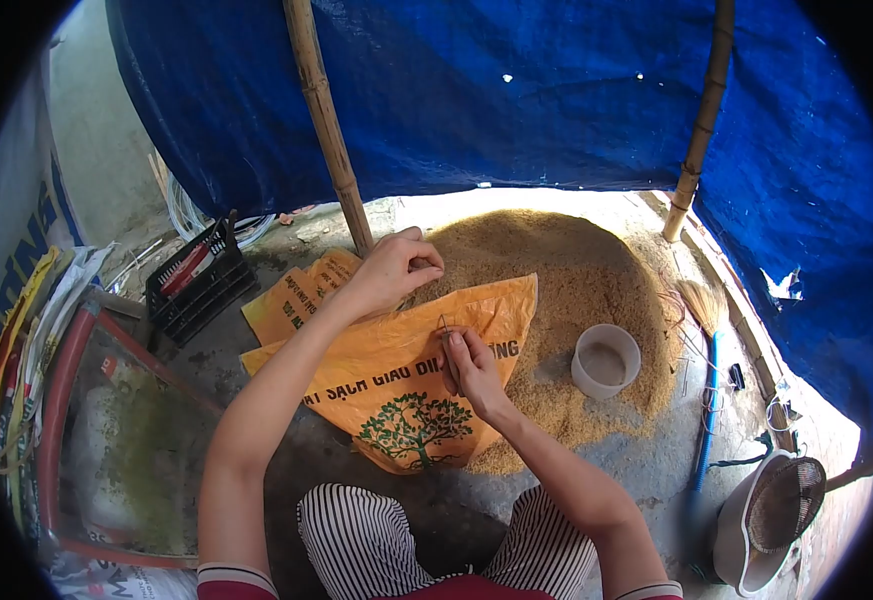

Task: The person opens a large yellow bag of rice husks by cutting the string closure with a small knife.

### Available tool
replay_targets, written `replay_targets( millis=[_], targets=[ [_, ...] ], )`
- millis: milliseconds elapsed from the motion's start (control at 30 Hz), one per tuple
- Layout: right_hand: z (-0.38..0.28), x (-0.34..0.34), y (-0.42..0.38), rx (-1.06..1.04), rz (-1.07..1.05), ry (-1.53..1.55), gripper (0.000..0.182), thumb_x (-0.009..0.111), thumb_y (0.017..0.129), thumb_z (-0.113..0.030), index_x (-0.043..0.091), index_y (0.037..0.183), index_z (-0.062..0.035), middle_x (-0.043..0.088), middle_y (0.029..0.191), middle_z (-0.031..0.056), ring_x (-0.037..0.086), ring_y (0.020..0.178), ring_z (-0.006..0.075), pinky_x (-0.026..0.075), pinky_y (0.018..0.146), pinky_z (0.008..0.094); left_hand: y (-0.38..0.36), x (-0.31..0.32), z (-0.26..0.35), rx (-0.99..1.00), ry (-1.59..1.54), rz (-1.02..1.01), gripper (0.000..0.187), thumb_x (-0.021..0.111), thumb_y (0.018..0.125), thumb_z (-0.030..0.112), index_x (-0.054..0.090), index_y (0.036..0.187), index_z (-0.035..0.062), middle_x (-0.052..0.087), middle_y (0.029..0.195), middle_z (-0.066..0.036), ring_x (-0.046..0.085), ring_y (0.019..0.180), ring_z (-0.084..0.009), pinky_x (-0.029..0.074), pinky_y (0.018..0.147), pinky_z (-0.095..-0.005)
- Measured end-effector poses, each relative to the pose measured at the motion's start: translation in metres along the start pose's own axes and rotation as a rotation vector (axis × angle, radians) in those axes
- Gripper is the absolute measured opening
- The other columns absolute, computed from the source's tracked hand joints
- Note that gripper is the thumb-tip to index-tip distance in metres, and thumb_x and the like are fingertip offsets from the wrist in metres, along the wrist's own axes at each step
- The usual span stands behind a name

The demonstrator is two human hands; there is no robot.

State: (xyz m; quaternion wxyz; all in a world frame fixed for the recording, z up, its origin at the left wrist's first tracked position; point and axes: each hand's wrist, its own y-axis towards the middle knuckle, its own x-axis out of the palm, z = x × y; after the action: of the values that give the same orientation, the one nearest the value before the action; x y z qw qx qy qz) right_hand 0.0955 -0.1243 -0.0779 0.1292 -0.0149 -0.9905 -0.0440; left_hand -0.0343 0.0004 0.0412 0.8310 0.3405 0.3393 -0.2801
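An orange printed sack [411, 390] with a green tree lies across the front of a heap of yellowish grain-like material [546, 250]. My left hand [396, 270] is raised over the sack's far edge, its thumb and fingers curled together in a pinch; whatever they hold is too small to make out. On the sack's printed face, my right hand [474, 368] is closed around a small dark object [449, 362], mostly hidden by the fingers. A thin dark loop sticks up beside its fingertips.
A white tub [605, 361] sits in the heap. Left are a black crate [196, 278], folded sacks [26, 350] and a red-framed panel [126, 430]. A blue-handled broom [709, 400] and grey bucket [756, 525] stand right. Bamboo poles [326, 120] rise before blue tarpaulin [516, 100].
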Motion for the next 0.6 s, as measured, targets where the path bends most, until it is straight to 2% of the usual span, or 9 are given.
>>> replay_targets(
  millis=[67,200,300,367,467,600],
  targets=[
    [-0.002,0.001,-0.001,-0.009,0.004,-0.018,0.032,0.035,0.099,-0.032,0.049,0.109,-0.0055,0.049,0.073,0.0002,0.04,0.042,0.0064,0.032,0.038,0.0196,0.005,-0.001,0.003,-0.036,0.062,-0.051,0.017,0.065,0.081,0.016,0.066,0.085,0.0004,0.052,0.079,-0.009,0.057,0.075,-0.0214,0.045,0.069,-0.0338],
    [-0.001,0.0,0.0,-0.02,0.0,-0.016,0.032,0.034,0.099,-0.032,0.049,0.109,-0.0053,0.049,0.073,0.0002,0.04,0.043,0.0063,0.032,0.039,0.0194,0.012,0.006,-0.012,-0.069,0.019,-0.062,0.017,0.067,0.079,0.017,0.067,0.084,0.0005,0.055,0.08,-0.009,0.057,0.077,-0.0222,0.045,0.07,-0.0343],
    [0.0,-0.001,-0.001,-0.031,-0.02,-0.019,0.031,0.033,0.1,-0.03,0.05,0.109,-0.0052,0.049,0.074,0.0003,0.04,0.044,0.0062,0.033,0.04,0.0194,0.014,0.012,-0.026,-0.071,0.037,-0.084,0.017,0.068,0.077,0.018,0.068,0.082,0.0014,0.056,0.075,-0.007,0.055,0.072,-0.019,0.043,0.065,-0.0314],
    [-0.002,0.0,-0.001,-0.034,-0.011,-0.026,0.031,0.032,0.1,-0.029,0.05,0.11,-0.0048,0.049,0.074,0.0006,0.04,0.045,0.0063,0.034,0.041,0.0195,0.016,0.012,-0.033,-0.177,0.019,-0.219,0.017,0.069,0.077,0.019,0.069,0.081,0.0022,0.06,0.074,-0.007,0.056,0.072,-0.0184,0.044,0.066,-0.0318],
    [0.001,-0.003,0.0,-0.032,-0.002,-0.03,0.032,0.031,0.1,-0.029,0.05,0.11,-0.0044,0.049,0.075,0.0008,0.04,0.046,0.0064,0.035,0.042,0.0198,0.016,0.008,-0.042,-0.292,0.007,-0.237,0.015,0.07,0.077,0.017,0.068,0.083,0.0025,0.062,0.073,-0.005,0.057,0.07,-0.0145,0.044,0.065,-0.0291],
    [-0.002,-0.003,0.0,-0.033,-0.019,-0.036,0.034,0.03,0.1,-0.03,0.051,0.11,-0.0036,0.05,0.074,0.0011,0.041,0.046,0.0066,0.035,0.042,0.0197,0.006,0.005,-0.052,-0.329,-0.123,-0.19,0.014,0.069,0.077,0.011,0.064,0.087,0.0024,0.059,0.071,-0.001,0.053,0.065,-0.0085,0.041,0.06,-0.0247]
  ],
)
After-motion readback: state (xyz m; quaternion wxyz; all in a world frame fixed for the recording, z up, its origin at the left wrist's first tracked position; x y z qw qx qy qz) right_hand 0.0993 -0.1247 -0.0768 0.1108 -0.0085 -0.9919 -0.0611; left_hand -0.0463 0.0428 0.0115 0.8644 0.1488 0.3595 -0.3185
